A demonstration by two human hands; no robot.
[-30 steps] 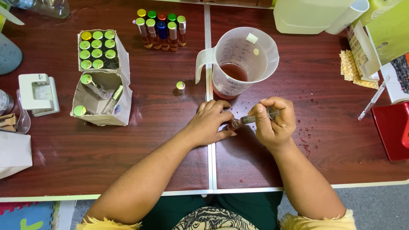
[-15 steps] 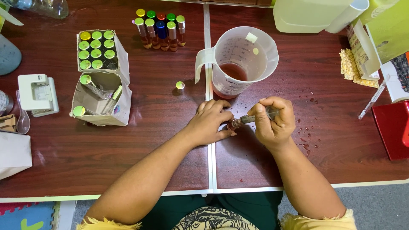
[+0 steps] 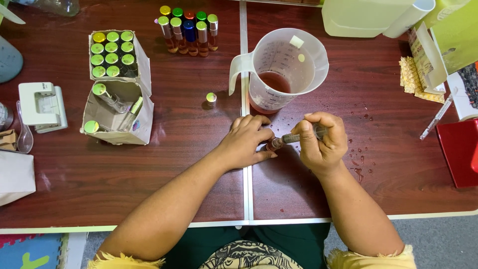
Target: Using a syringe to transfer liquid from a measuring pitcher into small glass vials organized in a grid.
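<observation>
A: What sits at the far left of the frame?

B: A small white device [image 3: 41,105] with a clear spoon [image 3: 23,138] beside it, on the dark wooden table [image 3: 189,164]. Right of that, at upper left, a paper box [image 3: 115,54] holds 11 vials with green and yellow caps, standing upright. Just below it a second box [image 3: 118,113] lies open with 3 vials on their sides.

A: And along the top middle?

B: A cluster of 9 small capped bottles [image 3: 188,29], with caps in yellow, green, red and blue. Below them 1 loose green cap [image 3: 211,97] stands alone on the table.

A: Where are the hands?

B: Center of the frame. The left hand [image 3: 245,142] is curled, its fingertips pinching a little vial [image 3: 275,143] that rests low against the table. The right hand [image 3: 321,141] is closed around a syringe [image 3: 299,136], which lies nearly level with its tip at the vial's mouth. The vial shows reddish liquid.

A: What is behind them?

B: A clear measuring jug [image 3: 284,67] with reddish liquid in the bottom, its handle toward the left. Red drops [image 3: 359,158] dot the table right of the right hand.

A: And the right side?

B: A white container [image 3: 363,17] at the top, yellow packets [image 3: 412,77], another syringe [image 3: 438,116] lying flat, and a red tray [image 3: 460,152] at the edge.
</observation>
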